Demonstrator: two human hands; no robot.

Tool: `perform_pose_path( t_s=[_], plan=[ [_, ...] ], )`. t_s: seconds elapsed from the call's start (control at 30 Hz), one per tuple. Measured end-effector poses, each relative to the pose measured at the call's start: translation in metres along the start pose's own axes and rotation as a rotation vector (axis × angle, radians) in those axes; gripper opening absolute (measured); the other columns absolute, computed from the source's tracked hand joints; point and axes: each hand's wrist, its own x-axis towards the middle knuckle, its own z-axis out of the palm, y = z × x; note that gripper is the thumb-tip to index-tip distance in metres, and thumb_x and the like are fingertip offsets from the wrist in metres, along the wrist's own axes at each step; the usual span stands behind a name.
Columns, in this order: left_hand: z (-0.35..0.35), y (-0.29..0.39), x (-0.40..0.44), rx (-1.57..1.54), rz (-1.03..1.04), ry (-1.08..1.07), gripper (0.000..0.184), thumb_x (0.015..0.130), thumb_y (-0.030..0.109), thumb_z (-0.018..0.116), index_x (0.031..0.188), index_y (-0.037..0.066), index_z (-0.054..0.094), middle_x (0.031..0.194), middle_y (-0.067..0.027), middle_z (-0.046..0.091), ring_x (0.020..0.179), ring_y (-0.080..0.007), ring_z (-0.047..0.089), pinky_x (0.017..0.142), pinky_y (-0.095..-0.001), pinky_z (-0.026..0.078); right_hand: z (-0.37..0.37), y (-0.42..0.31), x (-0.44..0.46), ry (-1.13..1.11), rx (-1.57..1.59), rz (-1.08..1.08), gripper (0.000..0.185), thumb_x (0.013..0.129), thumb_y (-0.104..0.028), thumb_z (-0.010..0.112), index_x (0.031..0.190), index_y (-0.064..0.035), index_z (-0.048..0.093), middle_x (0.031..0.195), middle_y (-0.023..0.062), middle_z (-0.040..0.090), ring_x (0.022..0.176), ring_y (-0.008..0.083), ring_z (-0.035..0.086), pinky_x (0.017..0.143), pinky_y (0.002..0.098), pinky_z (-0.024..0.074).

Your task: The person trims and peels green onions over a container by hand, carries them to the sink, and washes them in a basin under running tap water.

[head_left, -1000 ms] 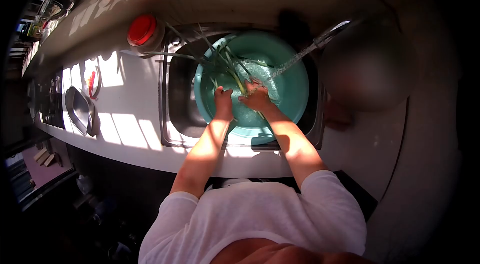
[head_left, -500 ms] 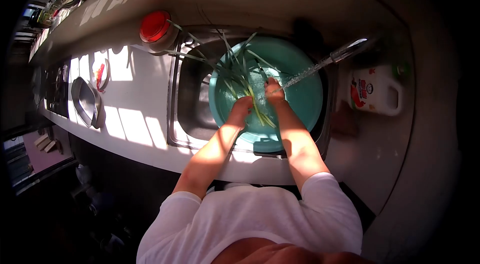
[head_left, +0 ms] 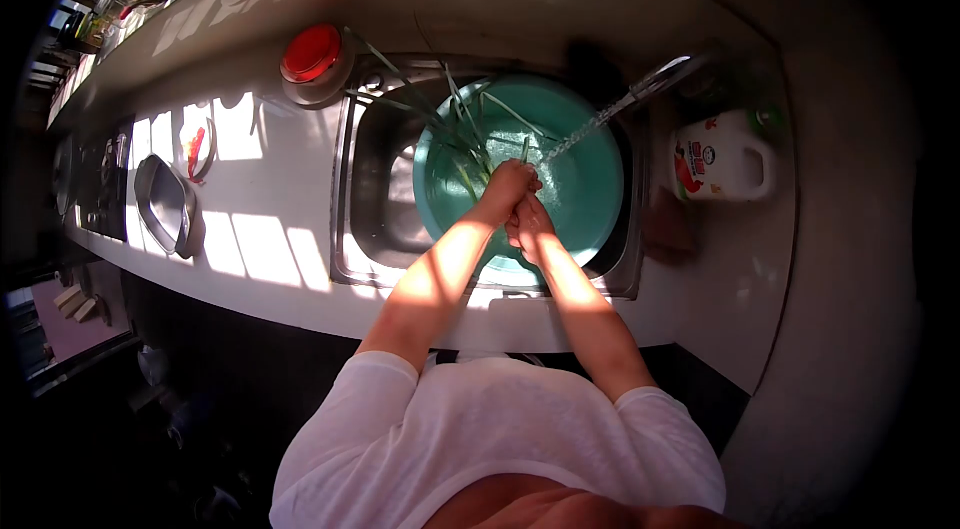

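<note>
A bunch of green onions (head_left: 462,134) lies in a teal basin (head_left: 595,239), with long leaves over its far left rim. Both my hands are together above the water near the basin's middle. My left hand (head_left: 510,186) is closed, and a short green stalk pokes out beyond its fingers. Just below and touching it, my right hand (head_left: 532,227) is closed as well, seemingly around the lower part of that green onion; the fingers hide most of it. Water runs from the faucet (head_left: 660,81) into the basin, just beyond my hands.
The basin sits in a steel sink (head_left: 345,239). To the right stands a white jug (head_left: 722,161) with a green cap. On the left are a red-lidded container (head_left: 311,53), a metal pan (head_left: 165,206) and a red item (head_left: 196,151). A raised ledge runs behind the sink.
My hands, apart before, have come together. The left moved right and away from the main bunch, whose pale stalk ends no longer show in front of it; the right drew nearer to me.
</note>
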Motion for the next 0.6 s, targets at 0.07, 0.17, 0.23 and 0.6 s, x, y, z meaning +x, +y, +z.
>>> perform_pose_path(
  t_s=[0.07, 0.17, 0.23, 0.6],
  plan=[
    [0.0, 0.0, 0.005, -0.058, -0.087, -0.099, 0.021, 0.087, 0.018, 0.043, 0.076, 0.0, 0.049, 0.064, -0.0084, 0.053, 0.053, -0.019, 0.052, 0.05, -0.0319, 0.044, 0.014, -0.007, -0.019, -0.008, 0.088, 0.017, 0.027, 0.093, -0.029, 0.032, 0.068, -0.0188, 0.034, 0.048, -0.006, 0.024, 0.035, 0.0048, 0.019, 0.032, 0.0218, 0.011],
    [0.003, 0.005, 0.0, -0.14, -0.184, -0.143, 0.025, 0.088, 0.019, 0.044, 0.071, 0.002, 0.049, 0.058, -0.0078, 0.05, 0.051, -0.0208, 0.052, 0.048, -0.0333, 0.045, 0.007, -0.001, -0.029, -0.069, 0.145, -0.019, 0.025, 0.093, -0.026, 0.033, 0.069, -0.0183, 0.033, 0.048, -0.0062, 0.023, 0.035, 0.005, 0.017, 0.032, 0.0214, 0.0108],
    [0.007, 0.013, -0.003, -0.181, -0.311, -0.001, 0.028, 0.089, 0.024, 0.045, 0.07, 0.003, 0.049, 0.055, -0.0054, 0.045, 0.044, -0.0195, 0.046, 0.047, -0.0336, 0.045, 0.005, -0.003, -0.037, -0.067, 0.16, -0.026, 0.02, 0.093, -0.025, 0.034, 0.075, -0.0174, 0.037, 0.049, -0.0056, 0.024, 0.035, 0.0051, 0.017, 0.032, 0.0211, 0.0116],
    [-0.023, 0.017, 0.012, -0.26, -0.041, 0.283, 0.033, 0.084, 0.026, 0.052, 0.108, 0.004, 0.047, 0.093, -0.0065, 0.053, 0.077, -0.0146, 0.052, 0.064, -0.0272, 0.043, -0.006, 0.007, -0.031, -0.098, 0.22, -0.042, 0.024, 0.093, -0.025, 0.035, 0.102, -0.0046, 0.045, 0.06, -0.0007, 0.037, 0.045, 0.009, 0.034, 0.04, 0.0232, 0.0289]
  ],
)
